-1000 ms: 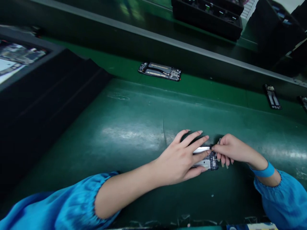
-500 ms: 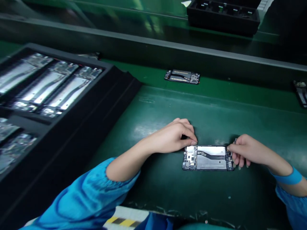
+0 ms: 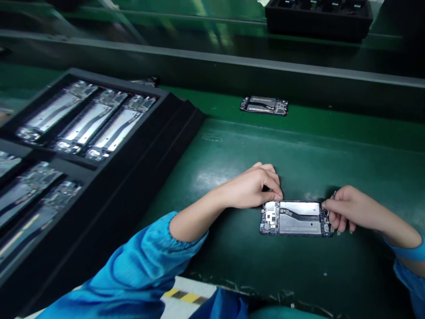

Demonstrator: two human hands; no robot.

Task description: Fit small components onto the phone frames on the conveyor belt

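Observation:
An opened phone [image 3: 300, 226] lies flat on the green work mat, its circuit board at the left end and a silvery bay with a dark flat cable in the middle. My left hand [image 3: 262, 186] is at its upper left edge, thumb and forefinger pinched together on something too small to make out. At the right end, my right hand [image 3: 347, 208] has its thumb on the upper corner and its other fingers curled underneath. A thin dark piece [image 3: 334, 195] sticks up beside the right fingers; its kind is unclear.
A black tray [image 3: 159, 128] with several opened phones in slots stands tilted at the left. Another opened phone [image 3: 264, 106] lies on the green strip behind the mat [image 3: 226, 150]. Beyond a raised ledge [image 3: 206, 57] sits a black box [image 3: 318, 22].
The view has swung left, so more of the tray shows and a phone at the right edge has gone out of sight. Both hands remain at the same ends of the phone.

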